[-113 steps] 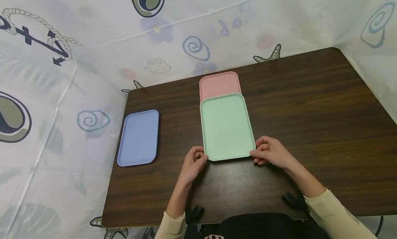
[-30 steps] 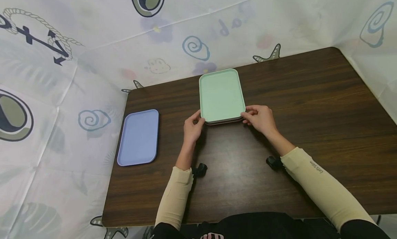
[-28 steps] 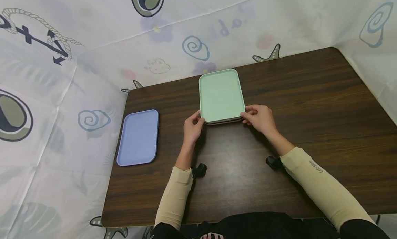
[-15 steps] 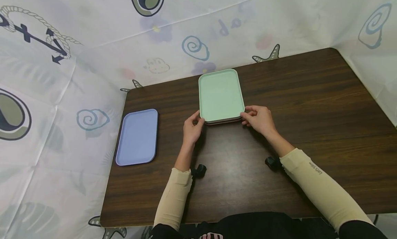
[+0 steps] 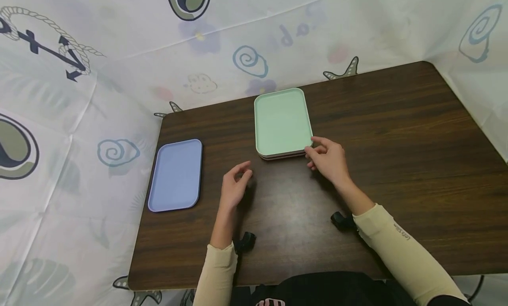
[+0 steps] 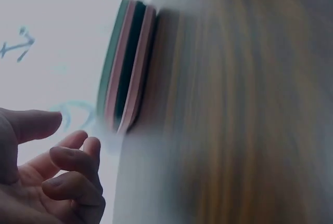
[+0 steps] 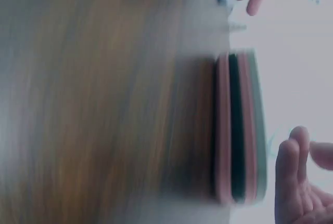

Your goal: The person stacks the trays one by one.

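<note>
the green tray [image 5: 283, 121] tops a stack at the table's [image 5: 397, 165] far side, at 12 o'clock from the person, over pink layers [image 7: 222, 130] with a dark band [image 7: 238, 130] between them; whether that is a gap or another tray i cannot tell. the blue tray [image 5: 175, 176] lies apart, at 8 o'clock from the stack.

the left hand [image 5: 235, 184] is at about 7 o'clock from the stack, clear of it, its fingers loosely bent, the thumb apart from them, pinching nothing. the right hand [image 5: 329, 159] is just beside the stack's 4 o'clock corner, fingers bent and thumb parted from them; it seems to grip nothing, though i cannot tell if a fingertip brushes the rim.

my worry is that corner: a fingertip catching the rim could twist the top layer out of line. a push toward 12 could send the stack over the table's near-lying far edge. a careless swing of the left hand toward 9 could knock the blue tray toward the table's side edge.
</note>
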Tool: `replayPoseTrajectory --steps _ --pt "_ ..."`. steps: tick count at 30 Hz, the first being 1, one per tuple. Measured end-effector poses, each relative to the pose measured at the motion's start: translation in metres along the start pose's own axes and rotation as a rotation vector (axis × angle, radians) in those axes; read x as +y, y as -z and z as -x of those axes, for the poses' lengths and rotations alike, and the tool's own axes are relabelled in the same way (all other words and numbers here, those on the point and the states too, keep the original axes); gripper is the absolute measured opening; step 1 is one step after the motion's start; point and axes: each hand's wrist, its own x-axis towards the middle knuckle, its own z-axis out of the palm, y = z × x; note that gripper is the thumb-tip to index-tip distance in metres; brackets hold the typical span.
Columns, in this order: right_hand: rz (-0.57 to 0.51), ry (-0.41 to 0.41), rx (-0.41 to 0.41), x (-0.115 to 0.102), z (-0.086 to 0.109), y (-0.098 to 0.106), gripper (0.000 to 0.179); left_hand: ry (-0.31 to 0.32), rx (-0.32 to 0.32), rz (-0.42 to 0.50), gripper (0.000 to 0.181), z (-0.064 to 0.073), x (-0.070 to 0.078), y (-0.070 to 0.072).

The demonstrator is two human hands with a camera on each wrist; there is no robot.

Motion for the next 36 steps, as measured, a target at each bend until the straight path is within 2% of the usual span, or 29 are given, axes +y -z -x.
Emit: replayPoseTrajectory --steps 3,5,7,10,13,15,17,20,24,29,36 --pt "-0.085 -0.015 -0.167 -0.009 0.007 -0.020 0.041 0.006 0.043 -0.005 0.031 0.019 0.007 0.029" --pt "-0.135 -0.050 -0.327 -0.012 0.012 -0.037 0.040 0.013 0.114 -0.029 0.030 0.031 0.009 0.052" --pt "-0.173 -0.112 -0.478 -0.013 0.017 -0.056 0.041 0.036 0.220 -0.093 0.030 0.041 0.002 0.078" --pt "-0.230 -0.189 -0.640 -0.012 0.024 -0.085 0.045 0.088 0.412 -0.279 0.032 0.053 -0.022 0.121" --pt "-0.299 -0.264 -0.727 -0.014 0.029 -0.111 0.047 0.180 0.554 -0.473 0.036 0.062 -0.039 0.160" --pt "-0.347 -0.297 -0.756 -0.014 0.029 -0.127 0.047 0.262 0.604 -0.564 0.040 0.067 -0.043 0.181" --pt "-0.388 -0.324 -0.772 -0.017 0.028 -0.142 0.047 0.326 0.629 -0.618 0.043 0.070 -0.047 0.198" --pt "-0.427 -0.342 -0.798 -0.020 0.026 -0.162 0.048 0.417 0.592 -0.693 0.047 0.067 -0.053 0.216" --pt "-0.444 -0.355 -0.824 -0.024 0.026 -0.186 0.049 0.449 0.472 -0.767 0.050 0.058 -0.061 0.228" --pt "-0.449 -0.395 -0.833 -0.022 0.024 -0.207 0.050 0.450 0.361 -0.799 0.049 0.049 -0.072 0.229" --pt "-0.473 -0.450 -0.815 -0.021 0.023 -0.223 0.050 0.447 0.331 -0.802 0.051 0.043 -0.080 0.229"
